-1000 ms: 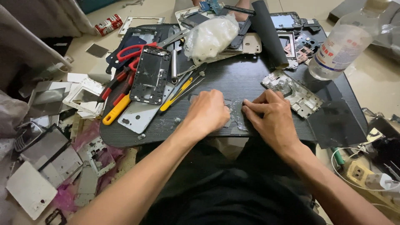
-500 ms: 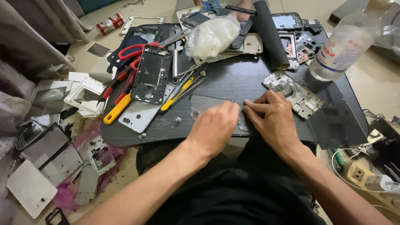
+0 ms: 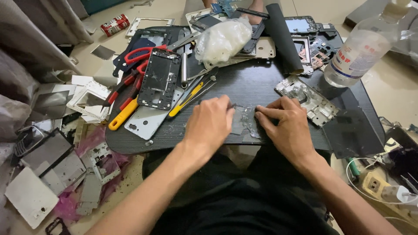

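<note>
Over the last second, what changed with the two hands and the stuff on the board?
The left hand slid slightly away from the right hand, uncovering the thin greyish piece they press flat between them on the dark board. Nothing was picked up or let go. The phone frame, yellow-handled screwdriver, red-handled scissors and clear bottle stayed put.

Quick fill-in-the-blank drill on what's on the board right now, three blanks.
1. Both hands, left hand and right hand, press on a thin ____ sheet between them.
2. The pliers have ____ handles.
3. The clear bottle stands at the board's far ____ corner.

Missing words: transparent; red; right
</note>
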